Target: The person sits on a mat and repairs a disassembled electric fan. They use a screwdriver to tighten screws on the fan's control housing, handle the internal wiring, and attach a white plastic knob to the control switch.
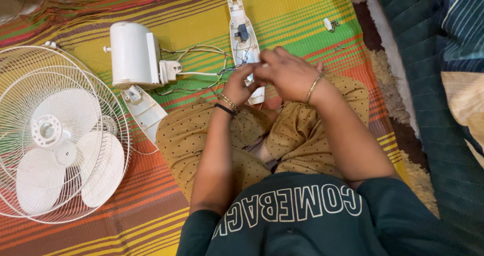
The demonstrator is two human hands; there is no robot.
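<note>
Over the white housing shell [245,39], both hands [272,77] together.

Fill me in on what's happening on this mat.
A person sits cross-legged on a striped mat, with a fan in pieces around them. Both hands, left hand and right hand, meet at the near end of a long white housing with loose wires. The motor unit, a cover piece, and the grille with blades lie to the left.

My hands [275,77] hide whatever small part my fingertips pinch. At the frame's left edge the white wire fan guard [55,135] is cut off.
</note>
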